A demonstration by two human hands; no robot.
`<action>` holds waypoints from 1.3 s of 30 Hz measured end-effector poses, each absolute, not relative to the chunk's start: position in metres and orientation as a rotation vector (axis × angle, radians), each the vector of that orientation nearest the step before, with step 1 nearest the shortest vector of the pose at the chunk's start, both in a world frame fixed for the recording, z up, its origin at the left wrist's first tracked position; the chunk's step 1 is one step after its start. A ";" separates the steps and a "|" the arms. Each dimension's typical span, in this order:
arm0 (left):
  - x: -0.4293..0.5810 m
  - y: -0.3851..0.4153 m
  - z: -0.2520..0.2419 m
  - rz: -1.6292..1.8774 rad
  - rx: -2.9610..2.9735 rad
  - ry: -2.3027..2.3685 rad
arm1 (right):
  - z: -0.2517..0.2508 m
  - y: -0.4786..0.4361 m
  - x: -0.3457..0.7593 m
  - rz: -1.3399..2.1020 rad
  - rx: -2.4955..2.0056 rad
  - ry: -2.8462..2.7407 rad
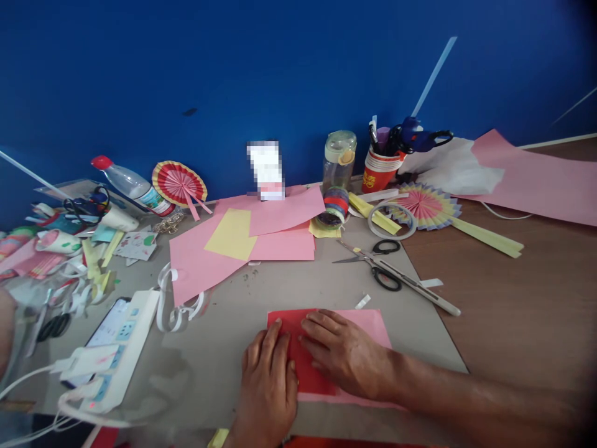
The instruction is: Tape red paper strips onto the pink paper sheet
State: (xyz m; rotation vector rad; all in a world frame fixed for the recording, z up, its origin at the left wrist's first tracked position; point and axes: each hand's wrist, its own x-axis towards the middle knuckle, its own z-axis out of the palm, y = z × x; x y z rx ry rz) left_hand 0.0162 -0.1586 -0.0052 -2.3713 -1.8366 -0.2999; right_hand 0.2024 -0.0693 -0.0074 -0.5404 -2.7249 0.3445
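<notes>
**Blue wall, grey mat, two flat hands on red paper**

Against the blue wall (298, 62), a grey mat (224, 348) covers much of the brown tabletop (513, 311). From where I stand, neither hand seems to be clutching anything. The left hand (268, 376) lies flat along the near left side of a red sheet (308, 373); the right hand (347, 354) is spread over its other side, fingers slightly bent. That red sheet rests on a pink sheet (370, 323), which shows beyond it to the right, both near the front of the mat.

With only downward pressure holding them, I'd say the two sheets could slip out of line if one palm pushed harder than the other, and a dragging fingertip might crease the red one.

Farther out, black-handled scissors (387, 280) lie beside a long, slim tool (420, 286); a careless forward sweep of the right arm could knock either. Loose pink paper (280, 250) sits behind. Off to the left, a tug on the cords could drag the power strip (135, 336).
</notes>
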 end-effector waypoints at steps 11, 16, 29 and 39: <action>0.017 -0.159 -0.003 -0.304 -2.356 -1.845 | -0.007 -0.070 0.203 0.327 -0.536 -2.708; 0.015 -0.158 -0.004 -0.334 -2.370 -1.819 | -0.008 -0.070 0.204 0.346 -0.526 -2.720; 0.017 -0.158 -0.001 -0.306 -2.336 -1.869 | -0.006 -0.071 0.202 0.343 -0.539 -2.716; 0.017 -0.156 0.001 -0.328 -2.338 -1.882 | 0.008 -0.042 0.227 0.303 -1.044 -2.359</action>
